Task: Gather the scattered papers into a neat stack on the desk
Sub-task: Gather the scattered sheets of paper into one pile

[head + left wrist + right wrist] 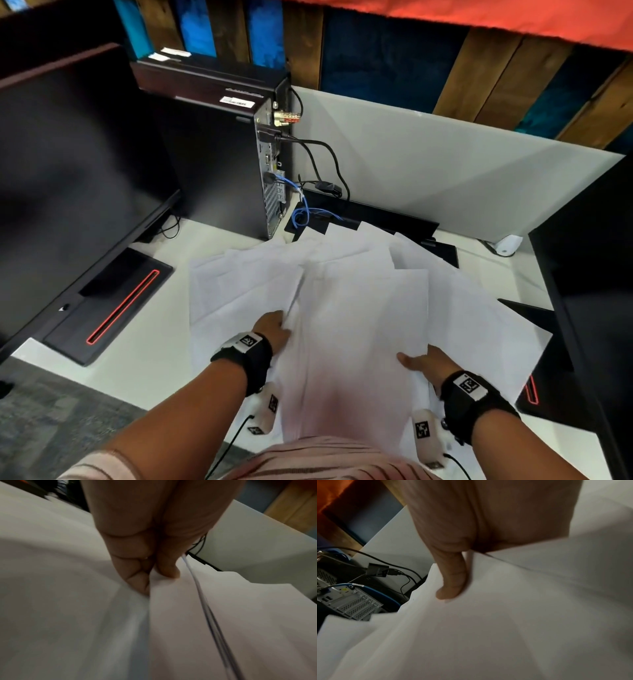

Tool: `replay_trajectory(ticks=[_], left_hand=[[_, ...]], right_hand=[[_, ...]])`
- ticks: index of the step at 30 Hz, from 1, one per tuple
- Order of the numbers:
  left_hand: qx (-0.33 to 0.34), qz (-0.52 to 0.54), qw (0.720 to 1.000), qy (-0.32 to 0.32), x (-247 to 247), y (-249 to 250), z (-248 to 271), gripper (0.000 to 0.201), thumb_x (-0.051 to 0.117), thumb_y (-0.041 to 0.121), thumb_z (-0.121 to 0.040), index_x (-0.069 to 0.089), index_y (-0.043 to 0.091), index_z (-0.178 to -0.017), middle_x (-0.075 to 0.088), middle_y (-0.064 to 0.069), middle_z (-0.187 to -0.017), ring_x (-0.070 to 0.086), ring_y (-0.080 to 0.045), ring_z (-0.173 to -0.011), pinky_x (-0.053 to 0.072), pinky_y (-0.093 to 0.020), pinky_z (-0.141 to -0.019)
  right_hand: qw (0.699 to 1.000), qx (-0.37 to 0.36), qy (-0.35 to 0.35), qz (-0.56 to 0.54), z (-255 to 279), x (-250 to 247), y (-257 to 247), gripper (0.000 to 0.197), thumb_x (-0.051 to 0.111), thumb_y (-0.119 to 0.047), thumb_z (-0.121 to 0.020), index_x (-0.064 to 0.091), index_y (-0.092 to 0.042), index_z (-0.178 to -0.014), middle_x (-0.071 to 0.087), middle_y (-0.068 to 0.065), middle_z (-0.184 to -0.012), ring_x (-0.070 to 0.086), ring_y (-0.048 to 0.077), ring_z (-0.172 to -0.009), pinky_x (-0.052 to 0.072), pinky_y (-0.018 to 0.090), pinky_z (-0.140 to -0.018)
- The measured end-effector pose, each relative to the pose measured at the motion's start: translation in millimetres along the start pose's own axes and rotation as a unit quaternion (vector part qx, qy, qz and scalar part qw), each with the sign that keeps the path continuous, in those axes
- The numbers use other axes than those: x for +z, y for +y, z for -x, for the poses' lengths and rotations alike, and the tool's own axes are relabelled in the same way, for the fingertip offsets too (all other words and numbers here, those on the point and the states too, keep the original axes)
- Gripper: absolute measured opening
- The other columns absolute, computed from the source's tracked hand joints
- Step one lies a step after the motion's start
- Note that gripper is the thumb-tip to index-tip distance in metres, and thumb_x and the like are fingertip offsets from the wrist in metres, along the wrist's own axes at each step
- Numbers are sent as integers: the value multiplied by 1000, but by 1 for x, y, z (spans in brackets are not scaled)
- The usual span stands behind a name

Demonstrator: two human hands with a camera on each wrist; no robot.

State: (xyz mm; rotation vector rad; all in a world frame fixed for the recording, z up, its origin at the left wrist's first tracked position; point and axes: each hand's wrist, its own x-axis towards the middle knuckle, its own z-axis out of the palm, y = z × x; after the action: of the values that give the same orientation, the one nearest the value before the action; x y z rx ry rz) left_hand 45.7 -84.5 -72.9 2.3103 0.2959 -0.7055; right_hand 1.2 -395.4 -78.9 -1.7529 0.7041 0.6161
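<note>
Both hands grip blank, unmarked papers.

Both forearms are reaching up from the frame bottom, black wrist straps w/ tags on each. Left hand, centre-left, is pinching paper edges btwn thumb & curled fingers. Right hand, lower right, is gripping sheets, thumb lying on top.

White desk under fanned white papers, black computer tower, monitor base
</note>
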Motion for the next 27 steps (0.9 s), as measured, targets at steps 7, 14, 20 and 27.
replay_trajectory(ticks=[7, 14, 20, 27], left_hand=[[46, 31, 998, -10, 21, 32, -11, 30, 58, 28, -87, 60, 12, -113, 64, -8, -116, 59, -24, -106, 45, -26, -88], [-39, -117, 975, 183, -48, -22, -33, 53, 50, 35, -91, 37, 20, -140, 44, -13, -139, 42, -37, -127, 38, -47, -103], [-3, -91, 994, 58, -49, -42, -33, 47, 50, 35, -94, 47, 15, -136, 51, -11, -141, 47, -29, -130, 34, -34, -110], [-35, 7, 998, 57, -16, -19, -12, 46, 40, 24, -100, 42, 0, -139, 39, -18, -149, 37, -30, -138, 26, -29, -112]], right_hand=[[1000, -15, -2, 2, 3, 10, 8, 54, 72, -5, -79, 52, 5, -128, 59, 18, -126, 57, 30, -113, 41, 36, -103], [1000, -1, 14, -16, -1, 0, 17, 53, 70, 1, -79, 50, 8, -127, 56, 23, -130, 52, 34, -123, 36, 36, -106], [999, 3, 29, -45, 3, 3, 12, 53, 68, -1, -81, 48, 8, -129, 56, 22, -130, 52, 34, -122, 37, 34, -103], [987, 22, 75, -137, 3, 7, 10, 78, 80, -26, -70, 45, 2, -135, 55, 18, -133, 52, 34, -122, 40, 40, -105]])
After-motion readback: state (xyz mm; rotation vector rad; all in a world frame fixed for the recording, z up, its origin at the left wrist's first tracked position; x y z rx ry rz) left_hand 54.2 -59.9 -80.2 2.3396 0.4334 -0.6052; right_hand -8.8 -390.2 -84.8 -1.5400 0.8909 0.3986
